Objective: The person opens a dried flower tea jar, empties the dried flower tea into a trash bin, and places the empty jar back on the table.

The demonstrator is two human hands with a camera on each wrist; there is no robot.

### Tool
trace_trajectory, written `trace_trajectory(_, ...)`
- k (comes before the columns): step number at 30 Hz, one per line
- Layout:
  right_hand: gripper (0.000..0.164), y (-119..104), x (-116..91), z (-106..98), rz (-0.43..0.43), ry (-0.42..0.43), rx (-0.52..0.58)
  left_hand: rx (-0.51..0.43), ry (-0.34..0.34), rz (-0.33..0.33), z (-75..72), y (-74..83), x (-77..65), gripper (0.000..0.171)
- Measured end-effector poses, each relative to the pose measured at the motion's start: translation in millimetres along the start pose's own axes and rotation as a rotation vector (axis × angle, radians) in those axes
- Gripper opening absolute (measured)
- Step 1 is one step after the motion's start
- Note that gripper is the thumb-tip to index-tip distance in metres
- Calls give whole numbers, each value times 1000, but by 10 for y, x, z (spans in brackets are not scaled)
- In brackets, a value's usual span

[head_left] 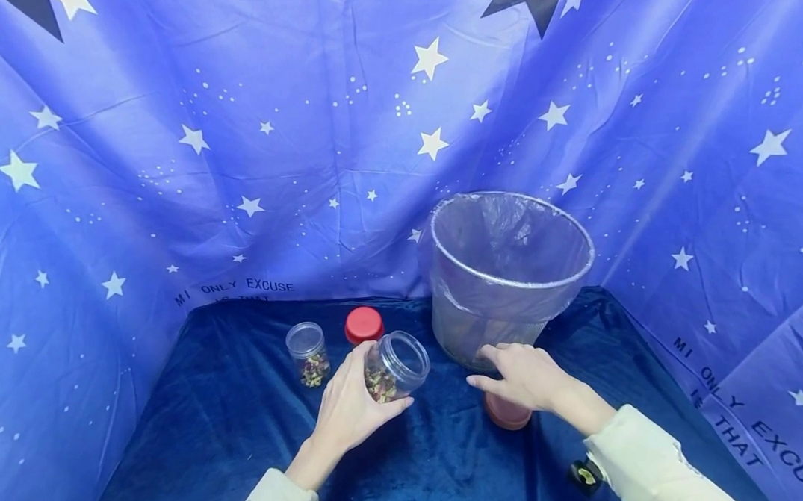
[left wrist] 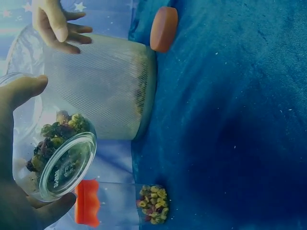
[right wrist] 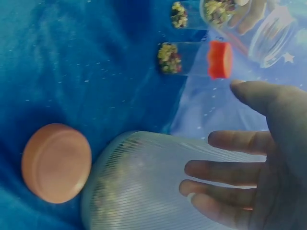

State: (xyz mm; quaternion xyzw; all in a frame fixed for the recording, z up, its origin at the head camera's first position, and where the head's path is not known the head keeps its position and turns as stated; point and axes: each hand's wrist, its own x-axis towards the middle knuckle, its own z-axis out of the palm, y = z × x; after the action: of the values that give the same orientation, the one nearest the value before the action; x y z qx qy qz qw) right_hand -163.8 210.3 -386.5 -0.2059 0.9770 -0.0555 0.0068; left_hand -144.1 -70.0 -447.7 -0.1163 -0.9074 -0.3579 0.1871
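My left hand grips a clear jar, lidless and tilted toward the right, with dried flower pieces in its lower part. To the right, my right hand hovers with fingers extended, holding nothing, in front of the wastebasket. Beneath it on the cloth lies a round, brownish-orange, lid-like thing. A jar with a scalloped red lid stands behind the left hand, partly hidden in the head view. Left of that hand is a smaller clear jar, also holding dried flower pieces.
The mesh wastebasket is lined with a clear plastic bag folded over its rim, and something lies at its bottom. Dark blue velvety cloth covers the table. Blue star-patterned curtains enclose the back and sides.
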Motion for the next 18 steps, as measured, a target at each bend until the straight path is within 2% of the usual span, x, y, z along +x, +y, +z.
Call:
trace_trajectory(9,43,-101,10,-279,-74,41,-6,-12,11,-1,-69,2,103,91)
trace_trajectory(14,32,-94,23,-412,-84,69,5,-31,13,-8,-117,10,169,88)
trace_trajectory(18,25,-93,24,-505,-125,126,8,-67,-5,-36,-160,30,240,88)
